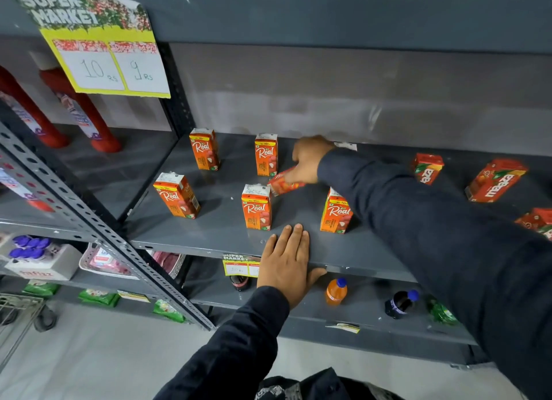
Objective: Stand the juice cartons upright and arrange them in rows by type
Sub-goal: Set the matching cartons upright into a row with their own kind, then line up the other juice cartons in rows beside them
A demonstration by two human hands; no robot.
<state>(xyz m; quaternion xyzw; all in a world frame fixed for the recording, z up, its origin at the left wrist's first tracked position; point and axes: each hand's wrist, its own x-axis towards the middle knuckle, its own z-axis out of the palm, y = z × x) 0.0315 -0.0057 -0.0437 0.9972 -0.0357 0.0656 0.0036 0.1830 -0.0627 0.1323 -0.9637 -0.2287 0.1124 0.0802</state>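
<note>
Several orange Real cartons stand upright on the grey shelf (221, 220): two at the back (204, 149) (265, 154), three in front (176, 195) (257, 207) (335, 213). My right hand (309, 159) is shut on a tilted orange carton (283, 184), held just above the shelf between the back and front cartons. My left hand (286, 262) lies flat and open on the shelf's front edge. Red Maaza cartons lie on their sides at the right (427, 168) (495, 180) (537, 220).
A yellow price sign (110, 65) hangs from the shelf above. Red bottles (89, 118) stand in the left bay. The lower shelf holds an orange bottle (336, 292) and a dark bottle (401, 304). A perforated metal upright (104, 235) crosses the left.
</note>
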